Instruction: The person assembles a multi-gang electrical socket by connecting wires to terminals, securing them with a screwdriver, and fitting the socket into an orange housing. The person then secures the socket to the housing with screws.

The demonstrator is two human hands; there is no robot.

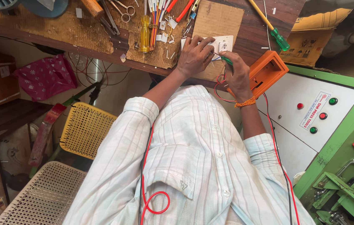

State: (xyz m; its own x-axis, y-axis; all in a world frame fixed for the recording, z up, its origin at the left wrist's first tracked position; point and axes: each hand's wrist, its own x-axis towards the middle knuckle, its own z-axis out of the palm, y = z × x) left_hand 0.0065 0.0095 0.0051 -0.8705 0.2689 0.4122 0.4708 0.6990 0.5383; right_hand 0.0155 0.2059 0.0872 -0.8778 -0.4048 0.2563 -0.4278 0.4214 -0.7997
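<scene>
- Red insulated wire [152, 183] is seen looped nearest, over the pale striped shirt [193, 166], running up toward the hands.
- A green-handled screwdriver [227, 61] is held closed in the right hand [237, 77]; its long axis appears to run up-left, tip toward the white rectangular switch plate [223, 43], though the tip is hidden.
- The plate is pinned flat by the left hand [194, 56], fingers pressed down on it, atop brown cardboard [218, 21] on the wooden surface [260, 29].
- Judged risk: the tip could slip off and scratch the plate or jab the steadying fingers, should the plate shift.
- An orange box-shaped meter [268, 71] lies just beside the right hand.
- Farther off, scissors [123, 10] and coloured wire offcuts [157, 16] are scattered.
</scene>
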